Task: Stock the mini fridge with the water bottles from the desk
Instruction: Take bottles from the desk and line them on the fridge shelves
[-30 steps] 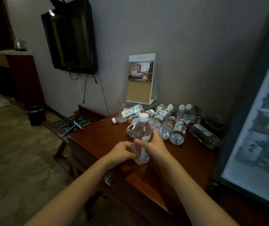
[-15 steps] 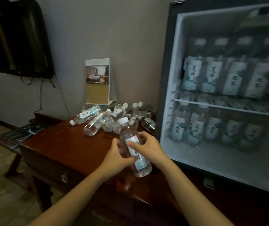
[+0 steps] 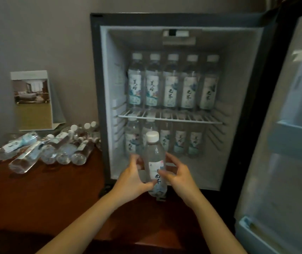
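A clear water bottle (image 3: 154, 158) with a white cap stands upright in front of the open mini fridge (image 3: 172, 99). My left hand (image 3: 131, 177) grips its lower left side. My right hand (image 3: 176, 173) holds its right side with curled fingers. Inside the fridge, a row of several bottles (image 3: 172, 83) stands on the wire shelf (image 3: 170, 119), and several more (image 3: 179, 140) stand at the back of the bottom level. A heap of several lying bottles (image 3: 55, 149) stays on the wooden desk (image 3: 42, 195) to the left.
The fridge door (image 3: 283, 143) hangs open at the right, its inner shelves facing me. A standing calendar card (image 3: 32, 100) leans against the wall behind the bottle heap. The front of the fridge's bottom level shows bare floor.
The view has swung right from the desk to face the fridge. Both hands carried the bottle from above the desk to the fridge opening and turned it upright.
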`<state>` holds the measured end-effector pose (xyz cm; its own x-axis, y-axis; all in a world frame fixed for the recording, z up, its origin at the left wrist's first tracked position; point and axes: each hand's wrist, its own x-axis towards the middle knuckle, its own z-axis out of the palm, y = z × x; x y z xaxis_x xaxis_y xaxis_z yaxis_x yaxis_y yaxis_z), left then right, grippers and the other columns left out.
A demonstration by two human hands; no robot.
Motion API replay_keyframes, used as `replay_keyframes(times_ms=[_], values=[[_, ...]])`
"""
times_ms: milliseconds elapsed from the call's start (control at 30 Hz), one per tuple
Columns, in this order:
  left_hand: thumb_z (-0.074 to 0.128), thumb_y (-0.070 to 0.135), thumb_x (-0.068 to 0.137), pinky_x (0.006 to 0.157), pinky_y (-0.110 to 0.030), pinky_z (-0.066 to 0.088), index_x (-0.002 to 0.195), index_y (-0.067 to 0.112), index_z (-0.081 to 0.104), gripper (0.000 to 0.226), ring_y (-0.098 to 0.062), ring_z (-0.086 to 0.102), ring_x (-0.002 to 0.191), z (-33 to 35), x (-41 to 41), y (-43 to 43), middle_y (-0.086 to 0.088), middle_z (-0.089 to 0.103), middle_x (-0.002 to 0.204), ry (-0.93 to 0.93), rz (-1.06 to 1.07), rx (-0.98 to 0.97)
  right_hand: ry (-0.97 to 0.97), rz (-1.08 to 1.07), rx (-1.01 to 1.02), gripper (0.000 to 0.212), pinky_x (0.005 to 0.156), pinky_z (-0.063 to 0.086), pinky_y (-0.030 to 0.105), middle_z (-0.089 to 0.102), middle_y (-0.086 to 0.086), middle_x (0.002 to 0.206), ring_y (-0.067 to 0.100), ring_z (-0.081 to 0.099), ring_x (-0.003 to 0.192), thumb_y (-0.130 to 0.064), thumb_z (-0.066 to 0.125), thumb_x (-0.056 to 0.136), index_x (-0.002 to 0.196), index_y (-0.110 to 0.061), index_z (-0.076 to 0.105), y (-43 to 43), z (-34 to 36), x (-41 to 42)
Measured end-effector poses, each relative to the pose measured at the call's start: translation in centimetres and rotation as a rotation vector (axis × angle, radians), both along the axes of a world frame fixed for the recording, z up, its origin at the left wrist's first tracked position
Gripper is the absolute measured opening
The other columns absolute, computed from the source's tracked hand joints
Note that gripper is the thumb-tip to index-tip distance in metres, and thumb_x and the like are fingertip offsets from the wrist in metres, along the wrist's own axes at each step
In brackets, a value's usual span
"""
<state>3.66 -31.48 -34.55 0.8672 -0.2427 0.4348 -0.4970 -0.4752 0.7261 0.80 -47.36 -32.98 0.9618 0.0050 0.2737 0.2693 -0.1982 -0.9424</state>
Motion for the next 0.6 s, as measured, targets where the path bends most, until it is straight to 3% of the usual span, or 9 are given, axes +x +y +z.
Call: replay_keyframes(times_ms=[133, 267, 433, 533, 600], values=[[0.079, 0.024, 0.07, 0.086, -0.021, 0.048, 0.106, 0.03, 0.026, 0.064, 0.002, 0.053, 0.104, 0.0, 2.1, -3.9, 0.016, 0.051, 0.106, 0.034, -0.034, 0.001, -0.049, -0.099, 0.054, 0.05, 0.098, 0.048, 0.031, 0.055, 0.001, 0.13, 0.012, 0.055, 0.116, -0.005, 0.055, 0.091, 0.134, -0.027, 0.042, -2.2, -1.2, 1.4], [0.074, 0.024, 0.075, 0.09, -0.022, 0.047, 0.106, 0.027, 0.031, 0.053, 0.0, 0.052, 0.109, -0.3, 4.8, -5.0, 0.009, 0.052, 0.113, 0.004, -0.084, 0.029, -0.023, -0.227, 0.106, 0.055, 0.106, 0.042, 0.039, 0.045, -0.003, 0.138, 0.012, 0.048, 0.124, -0.009, 0.052, 0.094, 0.143, -0.024, 0.032, -1.8, -2.0, 4.3], [0.065, 0.028, 0.082, 0.079, -0.03, 0.049, 0.095, 0.026, 0.035, 0.032, -0.013, 0.056, 0.094, -1.2, 7.5, -5.3, 0.001, 0.053, 0.101, -0.118, -0.007, 0.125, -0.08, -0.327, 0.101, 0.046, 0.102, 0.044, 0.042, 0.051, -0.006, 0.129, 0.014, 0.051, 0.12, -0.01, 0.054, 0.092, 0.133, -0.026, 0.041, -0.6, -2.9, 7.2], [0.061, 0.019, 0.086, 0.075, -0.026, 0.044, 0.098, 0.019, 0.041, 0.024, -0.013, 0.054, 0.094, -1.6, 7.9, -6.1, -0.001, 0.052, 0.102, -0.196, 0.102, 0.115, -0.076, -0.346, 0.093, 0.041, 0.095, 0.048, 0.034, 0.054, -0.009, 0.111, 0.013, 0.056, 0.109, -0.005, 0.054, 0.091, 0.118, -0.033, 0.041, -0.5, -2.5, 8.6], [0.059, 0.011, 0.087, 0.076, -0.022, 0.041, 0.106, 0.014, 0.046, 0.024, -0.013, 0.052, 0.098, -1.7, 8.1, -6.4, -0.002, 0.048, 0.111, -0.191, 0.146, 0.078, -0.068, -0.367, 0.073, 0.04, 0.088, 0.047, 0.027, 0.055, -0.007, 0.11, 0.011, 0.056, 0.104, -0.005, 0.055, 0.091, 0.119, -0.03, 0.042, -0.3, -2.3, 9.3]])
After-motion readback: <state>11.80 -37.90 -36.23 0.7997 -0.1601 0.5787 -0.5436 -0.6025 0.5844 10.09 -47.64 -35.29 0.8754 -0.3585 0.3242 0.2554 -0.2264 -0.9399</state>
